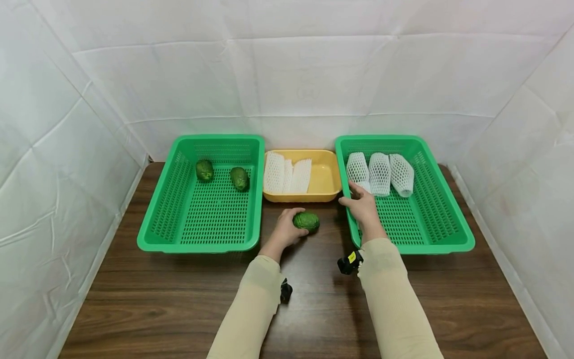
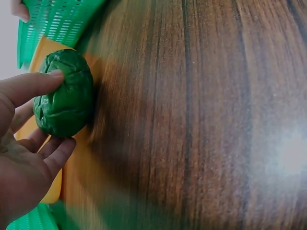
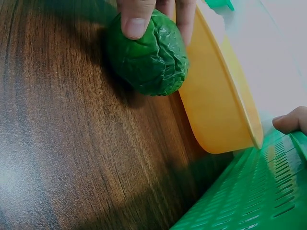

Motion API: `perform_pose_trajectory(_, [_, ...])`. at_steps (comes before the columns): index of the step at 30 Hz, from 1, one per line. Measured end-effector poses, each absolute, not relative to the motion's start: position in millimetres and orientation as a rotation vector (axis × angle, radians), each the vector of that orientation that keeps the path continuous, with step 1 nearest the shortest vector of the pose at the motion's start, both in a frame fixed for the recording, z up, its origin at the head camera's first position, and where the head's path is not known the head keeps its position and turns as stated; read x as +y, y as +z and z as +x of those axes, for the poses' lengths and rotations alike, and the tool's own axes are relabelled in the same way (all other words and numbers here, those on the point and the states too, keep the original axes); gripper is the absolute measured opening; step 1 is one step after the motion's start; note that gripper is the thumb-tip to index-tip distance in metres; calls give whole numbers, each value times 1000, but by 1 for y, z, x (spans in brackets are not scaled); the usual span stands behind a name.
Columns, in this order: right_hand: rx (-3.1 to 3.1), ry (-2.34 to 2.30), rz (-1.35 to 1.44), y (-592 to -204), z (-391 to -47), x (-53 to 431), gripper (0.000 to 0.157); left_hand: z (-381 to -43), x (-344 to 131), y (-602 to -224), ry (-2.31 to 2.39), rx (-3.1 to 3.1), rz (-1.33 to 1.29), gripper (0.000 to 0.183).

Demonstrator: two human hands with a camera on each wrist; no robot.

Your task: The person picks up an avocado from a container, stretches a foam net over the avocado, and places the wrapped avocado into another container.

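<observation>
My left hand (image 1: 287,228) grips a dark green, wrinkled avocado (image 1: 307,222) close over the table, in front of the yellow tray. In the left wrist view the thumb presses one side of the avocado (image 2: 66,96) and the fingers lie on the other. My right hand (image 1: 362,207) is at the left rim of the right green basket (image 1: 405,249), with its fingers over the edge and beside white net-sleeved items (image 1: 379,174). Only a fingertip of that hand (image 3: 292,120) shows in the right wrist view, by the rim.
The left green basket (image 1: 197,248) contains two bare avocados (image 1: 205,170). Between the baskets, the yellow tray (image 1: 325,179) holds flat white foam net sleeves (image 1: 274,173). White sheeting (image 1: 309,80) walls the back and sides of the wooden table (image 1: 314,309).
</observation>
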State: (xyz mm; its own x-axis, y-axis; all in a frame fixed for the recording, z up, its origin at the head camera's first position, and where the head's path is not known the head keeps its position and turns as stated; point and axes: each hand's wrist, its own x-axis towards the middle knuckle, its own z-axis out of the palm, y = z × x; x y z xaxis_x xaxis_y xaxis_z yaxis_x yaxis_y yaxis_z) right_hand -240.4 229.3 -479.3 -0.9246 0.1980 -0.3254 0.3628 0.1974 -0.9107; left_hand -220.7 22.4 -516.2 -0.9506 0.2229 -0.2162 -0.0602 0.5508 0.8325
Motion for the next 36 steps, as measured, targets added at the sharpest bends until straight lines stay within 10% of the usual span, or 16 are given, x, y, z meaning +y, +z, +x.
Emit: perform_pose_trajectory(36, [2757, -1552, 366, -459, -242, 215, 62, -224, -50, -456, 1370, 2657, -63, 46])
